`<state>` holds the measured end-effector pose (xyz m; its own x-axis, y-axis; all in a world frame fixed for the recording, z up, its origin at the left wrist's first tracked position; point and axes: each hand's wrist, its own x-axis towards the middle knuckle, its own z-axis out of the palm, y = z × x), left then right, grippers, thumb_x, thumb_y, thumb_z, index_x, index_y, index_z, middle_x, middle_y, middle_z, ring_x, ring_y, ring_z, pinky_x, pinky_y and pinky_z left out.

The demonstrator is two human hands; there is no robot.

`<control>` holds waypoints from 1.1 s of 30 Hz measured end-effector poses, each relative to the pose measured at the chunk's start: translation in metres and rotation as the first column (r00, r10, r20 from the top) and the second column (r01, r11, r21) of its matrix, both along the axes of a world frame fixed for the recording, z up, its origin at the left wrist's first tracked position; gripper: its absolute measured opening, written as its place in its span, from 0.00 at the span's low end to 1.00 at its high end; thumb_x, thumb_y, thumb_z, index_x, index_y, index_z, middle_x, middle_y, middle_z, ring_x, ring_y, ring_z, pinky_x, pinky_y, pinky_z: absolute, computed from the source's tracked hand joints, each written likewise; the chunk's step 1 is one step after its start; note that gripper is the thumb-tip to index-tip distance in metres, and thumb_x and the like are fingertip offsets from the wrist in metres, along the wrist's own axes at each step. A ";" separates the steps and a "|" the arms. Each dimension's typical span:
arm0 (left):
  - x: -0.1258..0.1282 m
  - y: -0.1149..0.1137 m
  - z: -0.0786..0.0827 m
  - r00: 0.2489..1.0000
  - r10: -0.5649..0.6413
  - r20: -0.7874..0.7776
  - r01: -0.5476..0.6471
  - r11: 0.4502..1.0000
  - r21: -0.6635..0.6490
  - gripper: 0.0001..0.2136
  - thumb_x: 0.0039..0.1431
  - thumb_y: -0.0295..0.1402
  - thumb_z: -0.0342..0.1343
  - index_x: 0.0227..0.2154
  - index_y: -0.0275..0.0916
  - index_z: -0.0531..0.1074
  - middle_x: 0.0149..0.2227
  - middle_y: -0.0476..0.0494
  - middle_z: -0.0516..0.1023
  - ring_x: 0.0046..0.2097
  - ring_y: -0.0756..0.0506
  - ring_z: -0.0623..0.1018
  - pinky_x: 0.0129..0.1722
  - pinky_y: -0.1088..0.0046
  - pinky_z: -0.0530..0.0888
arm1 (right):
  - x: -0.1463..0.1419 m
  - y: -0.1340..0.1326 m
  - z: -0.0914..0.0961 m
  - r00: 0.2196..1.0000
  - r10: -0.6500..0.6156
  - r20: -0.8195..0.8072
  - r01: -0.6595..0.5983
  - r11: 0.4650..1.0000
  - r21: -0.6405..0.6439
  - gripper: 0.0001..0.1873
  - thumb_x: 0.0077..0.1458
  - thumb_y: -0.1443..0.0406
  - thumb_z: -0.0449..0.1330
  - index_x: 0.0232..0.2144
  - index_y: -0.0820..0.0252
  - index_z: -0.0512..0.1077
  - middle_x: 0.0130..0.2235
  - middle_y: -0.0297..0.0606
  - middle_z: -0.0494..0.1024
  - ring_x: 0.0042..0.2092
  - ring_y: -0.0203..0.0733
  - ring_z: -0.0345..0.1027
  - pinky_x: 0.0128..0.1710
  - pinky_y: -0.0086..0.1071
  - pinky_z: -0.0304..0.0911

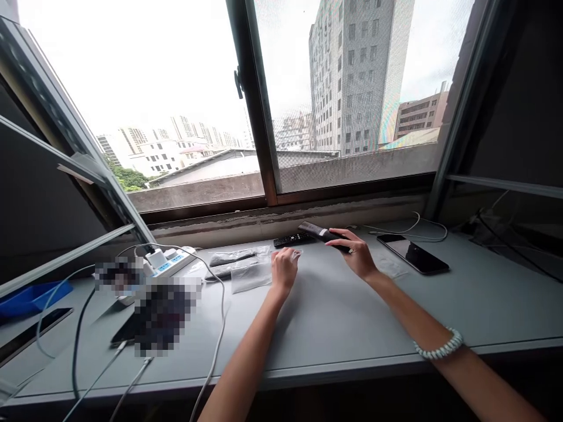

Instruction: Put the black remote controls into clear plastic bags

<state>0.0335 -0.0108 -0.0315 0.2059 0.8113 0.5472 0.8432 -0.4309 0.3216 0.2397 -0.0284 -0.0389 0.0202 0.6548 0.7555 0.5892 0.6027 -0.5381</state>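
My right hand (357, 253) reaches out over the grey desk (334, 316) and its fingers close round a black remote control (320, 234) held slightly raised. A second black remote (294, 239) lies flat just left of it by the window sill. My left hand (284, 266) rests on the desk with its fingers curled on the edge of a clear plastic bag (251, 275). Two more bagged grey items (231, 257) lie left of that hand.
A black phone (413, 254) lies at the right with a white cable (409, 230) behind it. A white power strip (169, 264) and several cables sit at the left, plus a blue tray (26, 298). The window stands behind the desk.
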 end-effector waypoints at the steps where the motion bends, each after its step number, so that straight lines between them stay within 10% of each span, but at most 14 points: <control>1: -0.001 0.001 -0.001 0.999 -0.012 0.035 0.011 1.000 0.017 0.05 0.58 0.28 0.52 0.31 0.39 0.73 0.35 0.48 0.77 0.37 0.49 0.74 0.47 0.70 0.63 | -0.002 -0.001 0.001 0.999 0.032 0.008 -0.032 0.999 0.021 0.13 0.52 0.68 0.54 0.33 0.49 0.77 0.50 0.34 0.72 0.50 0.44 0.66 0.50 0.40 0.62; 6: 0.000 0.003 -0.005 0.991 -0.035 0.126 0.024 0.996 0.086 0.05 0.54 0.23 0.53 0.26 0.39 0.70 0.31 0.50 0.77 0.33 0.49 0.74 0.43 0.70 0.63 | -0.011 -0.009 0.011 0.948 0.058 -0.313 -0.053 0.998 0.025 0.14 0.50 0.61 0.59 0.41 0.55 0.71 0.38 0.39 0.76 0.35 0.42 0.72 0.33 0.35 0.69; 16: 0.009 -0.006 -0.007 0.998 -0.048 0.048 0.035 0.968 0.249 0.19 0.48 0.18 0.48 0.43 0.41 0.68 0.37 0.47 0.75 0.42 0.44 0.70 0.45 0.67 0.61 | -0.007 -0.007 0.024 0.494 -0.075 -0.866 -0.062 0.991 -0.121 0.15 0.43 0.60 0.60 0.37 0.58 0.68 0.25 0.29 0.67 0.18 0.29 0.54 0.12 0.26 0.50; 29: 0.017 -0.017 -0.006 0.981 -0.094 -0.169 0.112 0.989 0.096 0.07 0.48 0.31 0.55 0.33 0.40 0.71 0.34 0.46 0.77 0.38 0.44 0.73 0.43 0.65 0.61 | -0.003 -0.007 0.018 0.778 -0.246 -0.578 0.156 0.967 -0.202 0.14 0.46 0.56 0.57 0.33 0.57 0.67 0.22 0.29 0.66 0.17 0.33 0.60 0.16 0.28 0.57; 33: 0.019 -0.018 -0.005 0.978 -0.082 -0.191 0.092 0.995 0.043 0.07 0.47 0.33 0.54 0.31 0.39 0.70 0.33 0.44 0.77 0.37 0.43 0.74 0.41 0.67 0.62 | -0.007 -0.009 0.017 0.834 -0.121 -0.538 -0.004 0.974 -0.226 0.15 0.50 0.52 0.53 0.32 0.57 0.66 0.19 0.27 0.64 0.16 0.33 0.60 0.15 0.27 0.55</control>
